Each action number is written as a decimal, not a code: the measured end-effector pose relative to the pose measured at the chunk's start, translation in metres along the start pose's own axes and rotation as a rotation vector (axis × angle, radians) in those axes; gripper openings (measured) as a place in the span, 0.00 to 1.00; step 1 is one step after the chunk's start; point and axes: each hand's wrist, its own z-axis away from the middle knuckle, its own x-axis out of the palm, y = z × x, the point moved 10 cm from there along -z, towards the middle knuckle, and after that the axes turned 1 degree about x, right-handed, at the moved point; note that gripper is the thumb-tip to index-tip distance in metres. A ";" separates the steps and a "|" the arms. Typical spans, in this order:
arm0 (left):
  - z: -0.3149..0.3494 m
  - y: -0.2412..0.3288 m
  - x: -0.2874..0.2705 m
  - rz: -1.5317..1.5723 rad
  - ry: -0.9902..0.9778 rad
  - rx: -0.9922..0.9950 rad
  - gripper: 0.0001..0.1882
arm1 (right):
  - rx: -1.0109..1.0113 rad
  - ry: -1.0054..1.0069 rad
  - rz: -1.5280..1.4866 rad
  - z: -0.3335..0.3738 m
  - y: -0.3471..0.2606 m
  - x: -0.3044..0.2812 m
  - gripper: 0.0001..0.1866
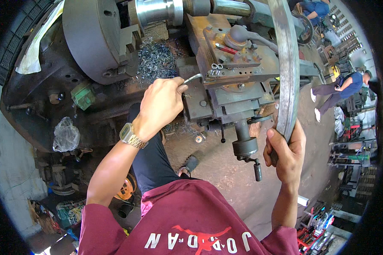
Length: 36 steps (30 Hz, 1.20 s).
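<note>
My left hand (161, 105), with a gold watch on its wrist, is closed around a thin bent metal rod (193, 78). The rod's tip reaches the edge of a lathe's cross slide, close to small round metal pieces (217, 66). My right hand (288, 155) grips the lower end of a long, flat grey metal bar (287, 63), which rises past the tool post (238, 36) and out of the top of the view. A heap of curled metal chips (156, 59) lies beyond my left hand, below the shiny turned workpiece (159, 12).
The big lathe chuck (89, 40) stands at the far left. A handwheel crank (256, 169) juts toward me between my arms. A plastic bag (66, 135) hangs at the left. One person (347, 87) is at the right, another (315, 10) at the far right.
</note>
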 end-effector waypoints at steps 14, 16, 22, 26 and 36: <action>-0.014 0.045 -0.010 -0.206 0.020 0.140 0.07 | 0.218 0.057 -0.110 0.034 0.070 -0.029 0.12; -0.014 0.045 -0.008 -0.219 0.008 0.143 0.07 | 0.147 0.037 -0.057 0.035 0.061 -0.021 0.12; -0.012 0.047 -0.010 -0.198 0.049 0.179 0.07 | -0.128 0.000 0.396 0.028 0.049 0.023 0.17; -0.013 0.042 -0.007 -0.243 0.024 0.132 0.07 | -0.123 -0.111 0.644 0.004 0.064 0.062 0.20; -0.012 0.041 -0.004 -0.216 0.024 0.137 0.07 | -0.519 0.041 0.180 0.025 -0.047 0.033 0.09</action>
